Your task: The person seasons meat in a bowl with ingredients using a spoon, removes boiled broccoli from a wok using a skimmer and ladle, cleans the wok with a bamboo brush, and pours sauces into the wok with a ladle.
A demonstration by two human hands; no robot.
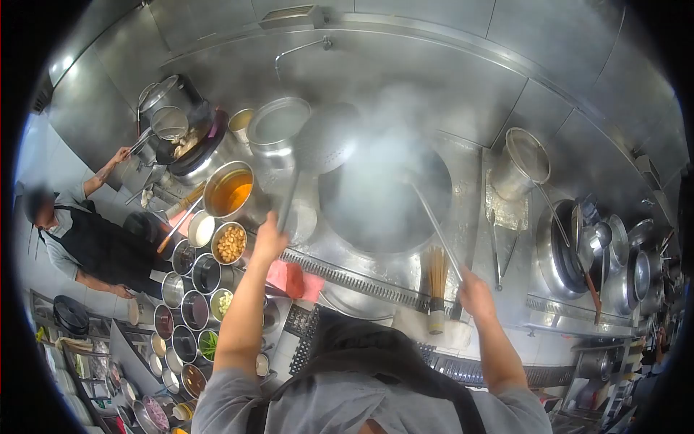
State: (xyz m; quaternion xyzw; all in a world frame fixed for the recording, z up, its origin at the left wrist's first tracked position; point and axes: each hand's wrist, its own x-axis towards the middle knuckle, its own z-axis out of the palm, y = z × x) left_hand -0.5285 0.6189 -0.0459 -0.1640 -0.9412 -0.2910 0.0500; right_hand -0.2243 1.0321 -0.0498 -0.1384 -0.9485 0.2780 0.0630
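Observation:
A large wok [435, 181] is set in the steel range, thick steam hiding most of its inside. My left hand [269, 240] is closed on the handle of a wide perforated skimmer [329, 139], whose round head is raised at the wok's upper left edge. In my right hand [476, 295] is a long-handled metal wok tool [437, 226]; it slants into the wok, its far end lost in steam. Just left of my left hand are a pot of orange liquid [231, 192] and a pot of brown nuggets [230, 243]. A bamboo brush [437, 286] lies near my right hand.
Several seasoning pots [195, 309] crowd the left side. Another person [90, 239] works at a smaller wok [191, 155] at far left. A pot with a strainer [522, 170] and stacked woks [560, 249] stand right. A faucet [303, 49] juts from the back wall.

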